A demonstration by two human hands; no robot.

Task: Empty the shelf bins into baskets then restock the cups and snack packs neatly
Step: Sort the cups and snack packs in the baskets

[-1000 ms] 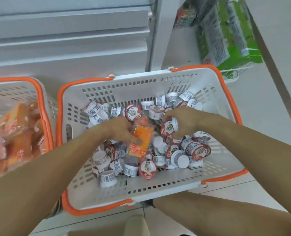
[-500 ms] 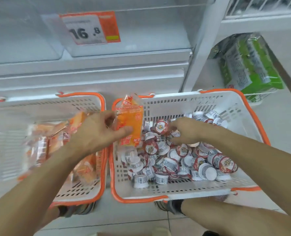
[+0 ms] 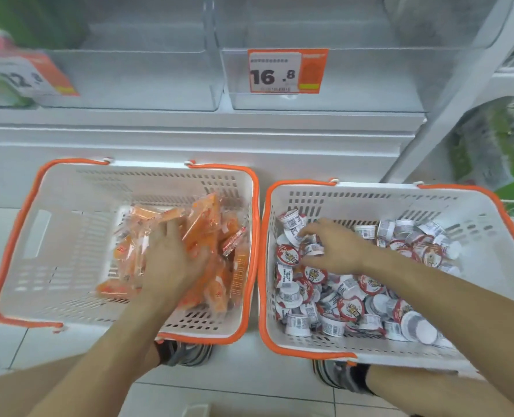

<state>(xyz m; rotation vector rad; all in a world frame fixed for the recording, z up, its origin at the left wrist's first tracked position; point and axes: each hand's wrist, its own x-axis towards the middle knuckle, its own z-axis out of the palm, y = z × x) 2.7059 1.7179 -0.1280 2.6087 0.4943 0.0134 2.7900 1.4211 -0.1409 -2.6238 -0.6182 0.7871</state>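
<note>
At the bottom of the frame both forearms reach up into two white slotted plastic baskets with orange rims. The left hand (image 3: 171,260), which half a second ago pinched one orange snack pack over the right basket (image 3: 370,344), now lies spread and empty on the orange foil snack packs (image 3: 207,227) in the left basket (image 3: 69,302). The right hand (image 3: 331,248) curls loosely over the small white red-lidded cups (image 3: 349,308); whether it grips one I cannot tell. Beyond, the clear shelf bins (image 3: 355,85) stand emptied, so sorting looks finished and restocking comes next.
</note>
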